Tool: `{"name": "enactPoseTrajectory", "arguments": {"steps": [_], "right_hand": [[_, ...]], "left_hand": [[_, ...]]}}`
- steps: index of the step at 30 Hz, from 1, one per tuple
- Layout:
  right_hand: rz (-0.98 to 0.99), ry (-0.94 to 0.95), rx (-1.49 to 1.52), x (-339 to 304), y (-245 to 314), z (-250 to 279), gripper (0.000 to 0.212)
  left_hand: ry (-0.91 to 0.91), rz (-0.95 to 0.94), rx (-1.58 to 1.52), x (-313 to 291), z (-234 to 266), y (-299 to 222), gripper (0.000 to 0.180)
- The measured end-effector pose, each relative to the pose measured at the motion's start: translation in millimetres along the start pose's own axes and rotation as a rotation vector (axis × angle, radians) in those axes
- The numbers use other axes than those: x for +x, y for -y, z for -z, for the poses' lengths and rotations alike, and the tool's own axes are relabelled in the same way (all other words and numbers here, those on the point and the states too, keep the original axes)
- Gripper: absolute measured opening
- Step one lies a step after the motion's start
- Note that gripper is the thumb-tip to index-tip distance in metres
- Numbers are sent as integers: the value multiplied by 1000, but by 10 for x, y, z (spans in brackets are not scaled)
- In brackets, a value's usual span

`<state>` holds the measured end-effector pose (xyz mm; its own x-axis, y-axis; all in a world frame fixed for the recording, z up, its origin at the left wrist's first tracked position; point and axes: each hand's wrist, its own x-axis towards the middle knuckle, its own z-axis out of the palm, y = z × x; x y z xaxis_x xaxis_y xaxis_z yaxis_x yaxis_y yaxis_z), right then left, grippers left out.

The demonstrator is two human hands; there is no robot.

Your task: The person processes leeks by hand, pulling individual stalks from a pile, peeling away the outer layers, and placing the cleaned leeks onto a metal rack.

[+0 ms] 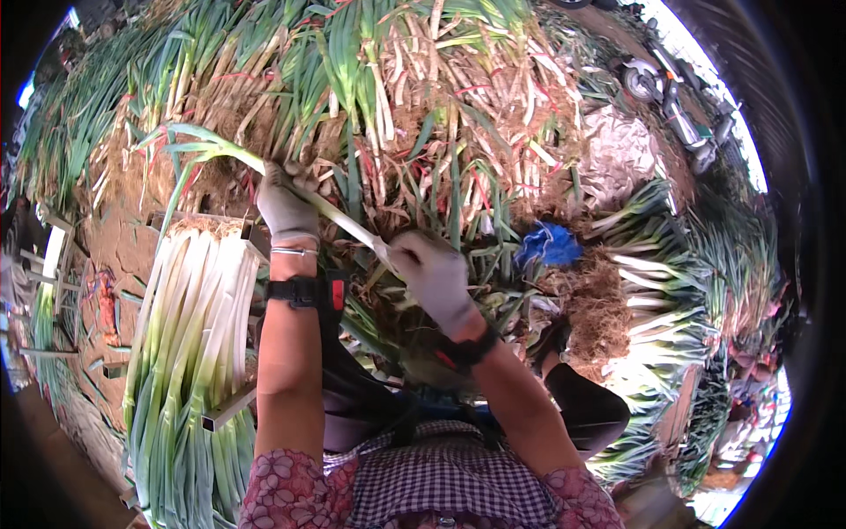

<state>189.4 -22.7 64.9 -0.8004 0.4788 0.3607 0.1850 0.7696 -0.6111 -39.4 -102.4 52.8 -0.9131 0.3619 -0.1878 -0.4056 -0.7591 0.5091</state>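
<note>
My left hand [288, 206], in a pale work glove, is closed around the stalk of a long green onion [345, 224]. The onion's green leaves stick out to the far left of that hand, and its white shank slants down to the right. At the lower end of the shank is my right hand [432, 278], also gloved, with its fingers curled closed on the onion; its root end is hidden there. Left of my left forearm, a thick stack of trimmed green onions [189, 300] lies in a metal frame [231, 407], white ends pointing away from me.
Untrimmed green onions [370, 79] with dry roots and red ties heap up ahead. On the right lies a row of cleaned onions [656, 304] beside a pile of brown roots [595, 309]. A blue plastic bag [548, 244] and a parked scooter [674, 106] are also there.
</note>
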Motion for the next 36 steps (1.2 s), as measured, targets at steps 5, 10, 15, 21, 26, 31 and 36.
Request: {"name": "enactPoseTrajectory", "arguments": {"steps": [5,10,15,21,26,31,36], "right_hand": [[-296,-16,313,-685,-525,558,23],[-222,-17,287,-45,92,348,23],[-180,181,216,-23,-29,144,21],[-454,21,1284,-465,-138,447,21],[-275,284,1194,-732,-509,766,22],[65,383,151,-1162,-534,956,35],[-549,468,462,-922,-338,507,23]], "left_hand": [[84,-30,-45,172,-3,-192,24],[159,28,-88,21,-72,-17,26],[250,81,-91,-84,-131,-39,21],[232,72,-72,-9,-110,-101,25],[261,113,-115,23,-119,-75,29],[236,76,-40,70,-154,-152,30],[109,31,38,-103,-271,79,27]]}}
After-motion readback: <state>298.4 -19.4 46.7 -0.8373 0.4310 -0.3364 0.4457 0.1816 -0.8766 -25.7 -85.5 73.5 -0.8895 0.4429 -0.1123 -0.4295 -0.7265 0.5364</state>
